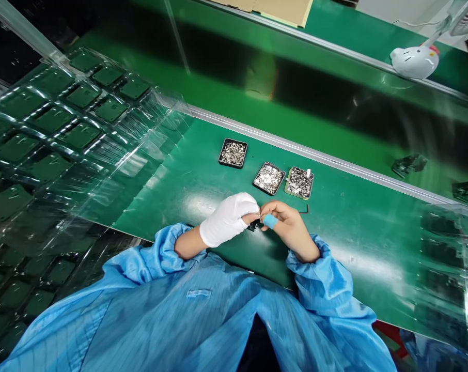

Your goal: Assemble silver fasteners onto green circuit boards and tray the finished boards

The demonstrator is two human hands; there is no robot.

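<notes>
The small dark part (252, 226) sits between the hands, above the green bench (203, 181) and near the front edge. It looks light and stiff, perhaps slick and easily bent, so a pinch by its edges seems best. The gloved left hand (232, 218) reaches inward, fingertips curled and pinching it. The bare right hand (288, 225) meets it, wrist angled in, fingers bent together; whether they grip or merely touch, I cannot tell.
</notes>
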